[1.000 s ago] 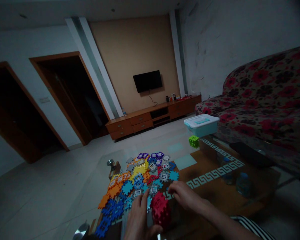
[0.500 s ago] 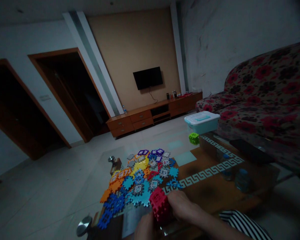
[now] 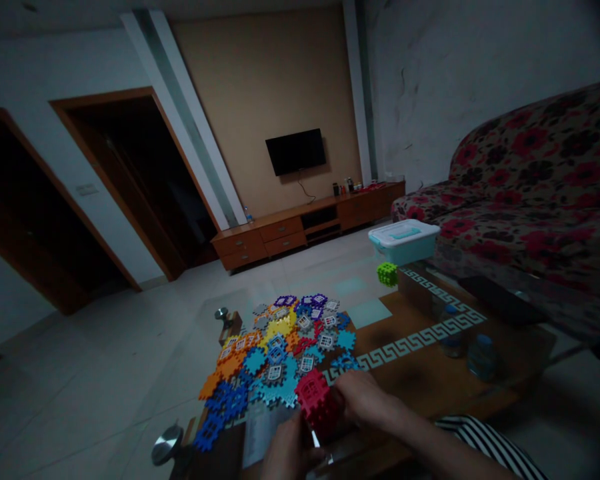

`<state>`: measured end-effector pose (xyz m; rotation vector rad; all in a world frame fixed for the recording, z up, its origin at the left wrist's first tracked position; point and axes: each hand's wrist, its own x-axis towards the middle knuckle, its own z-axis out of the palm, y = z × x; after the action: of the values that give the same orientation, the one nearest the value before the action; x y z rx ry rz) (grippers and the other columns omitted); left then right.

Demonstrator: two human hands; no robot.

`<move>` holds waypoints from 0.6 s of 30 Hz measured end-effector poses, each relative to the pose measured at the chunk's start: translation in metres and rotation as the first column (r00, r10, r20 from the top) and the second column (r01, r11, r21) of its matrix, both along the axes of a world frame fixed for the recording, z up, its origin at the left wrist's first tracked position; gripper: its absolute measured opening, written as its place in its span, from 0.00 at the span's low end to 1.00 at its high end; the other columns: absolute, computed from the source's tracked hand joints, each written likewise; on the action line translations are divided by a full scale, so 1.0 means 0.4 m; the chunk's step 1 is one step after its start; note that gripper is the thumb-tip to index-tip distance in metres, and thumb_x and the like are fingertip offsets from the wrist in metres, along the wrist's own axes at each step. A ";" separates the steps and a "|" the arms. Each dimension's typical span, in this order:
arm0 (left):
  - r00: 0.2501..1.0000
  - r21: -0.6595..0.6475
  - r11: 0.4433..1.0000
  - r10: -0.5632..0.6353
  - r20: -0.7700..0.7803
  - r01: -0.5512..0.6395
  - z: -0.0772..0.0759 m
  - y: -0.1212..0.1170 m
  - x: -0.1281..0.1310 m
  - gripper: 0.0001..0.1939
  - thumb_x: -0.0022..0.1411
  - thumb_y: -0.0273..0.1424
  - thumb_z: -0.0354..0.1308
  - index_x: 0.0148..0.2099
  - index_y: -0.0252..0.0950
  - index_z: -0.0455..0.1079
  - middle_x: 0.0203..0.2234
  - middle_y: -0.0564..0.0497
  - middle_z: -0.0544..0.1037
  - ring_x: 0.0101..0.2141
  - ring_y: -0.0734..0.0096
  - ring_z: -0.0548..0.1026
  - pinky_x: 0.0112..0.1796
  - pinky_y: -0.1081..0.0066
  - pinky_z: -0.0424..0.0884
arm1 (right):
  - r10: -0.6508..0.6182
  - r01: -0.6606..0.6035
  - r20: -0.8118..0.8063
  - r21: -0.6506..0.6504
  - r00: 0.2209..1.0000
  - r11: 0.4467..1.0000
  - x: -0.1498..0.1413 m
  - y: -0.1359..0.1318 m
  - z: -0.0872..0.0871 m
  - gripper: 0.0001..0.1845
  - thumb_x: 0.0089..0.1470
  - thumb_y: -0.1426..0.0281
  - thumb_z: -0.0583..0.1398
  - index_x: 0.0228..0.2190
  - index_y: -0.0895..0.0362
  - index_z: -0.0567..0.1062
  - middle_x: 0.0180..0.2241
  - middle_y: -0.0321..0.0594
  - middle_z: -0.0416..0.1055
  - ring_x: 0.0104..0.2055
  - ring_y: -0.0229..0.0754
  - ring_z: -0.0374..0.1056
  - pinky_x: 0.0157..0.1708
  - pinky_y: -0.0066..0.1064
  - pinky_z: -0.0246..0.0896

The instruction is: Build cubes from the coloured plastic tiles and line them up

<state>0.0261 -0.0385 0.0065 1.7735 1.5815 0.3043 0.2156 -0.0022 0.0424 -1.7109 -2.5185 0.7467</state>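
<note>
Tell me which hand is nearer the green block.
Right: the right hand is well short of the green block; the left hand is farther back and more leftward.

Left of the red toothed block are orange, yellow and blue plates; beyond it, a lime-green cube.

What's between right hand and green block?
In the head view, a key-pattern strip and a pale rectangular patch lie between the right hand and the green block.

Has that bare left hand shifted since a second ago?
Yes. Against the flat, white Greek-key patterned strip, the bare left hand has drawn back toward the near side: it reached about level with the strip's near end; now it falls short.
</note>
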 end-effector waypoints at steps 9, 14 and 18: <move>0.991 0.286 0.951 0.098 0.088 -0.119 0.026 0.012 -0.051 0.51 0.39 0.53 0.68 0.60 0.32 0.58 0.58 0.33 0.65 0.59 0.43 0.62 0.58 0.52 0.58 | 0.120 -0.121 -0.020 -0.077 0.993 0.990 0.054 0.005 0.032 0.12 0.36 0.72 0.72 0.28 0.53 0.81 0.28 0.33 0.78 0.32 0.41 0.72 0.26 0.25 0.54; 0.913 0.140 0.981 0.070 0.401 -0.137 0.070 0.049 -0.022 0.47 0.52 0.62 0.52 0.66 0.39 0.53 0.64 0.38 0.60 0.64 0.50 0.57 0.61 0.52 0.56 | 0.349 -0.351 -0.050 -0.060 0.936 0.934 0.047 -0.043 0.008 0.07 0.44 0.69 0.69 0.30 0.52 0.82 0.28 0.35 0.78 0.30 0.43 0.73 0.26 0.27 0.57; 0.841 -0.022 0.989 0.138 0.524 -0.148 0.058 0.092 -0.019 0.48 0.53 0.67 0.43 0.61 0.34 0.62 0.59 0.37 0.68 0.60 0.51 0.64 0.61 0.51 0.57 | 0.209 -0.208 -0.083 0.014 0.974 0.978 0.017 -0.090 -0.017 0.09 0.49 0.71 0.63 0.33 0.56 0.82 0.32 0.45 0.80 0.33 0.49 0.75 0.29 0.30 0.63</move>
<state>0.0183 -0.0016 0.0295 1.4182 1.3072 0.8076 0.2223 -0.0380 0.0355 -1.3951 -2.6664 0.8033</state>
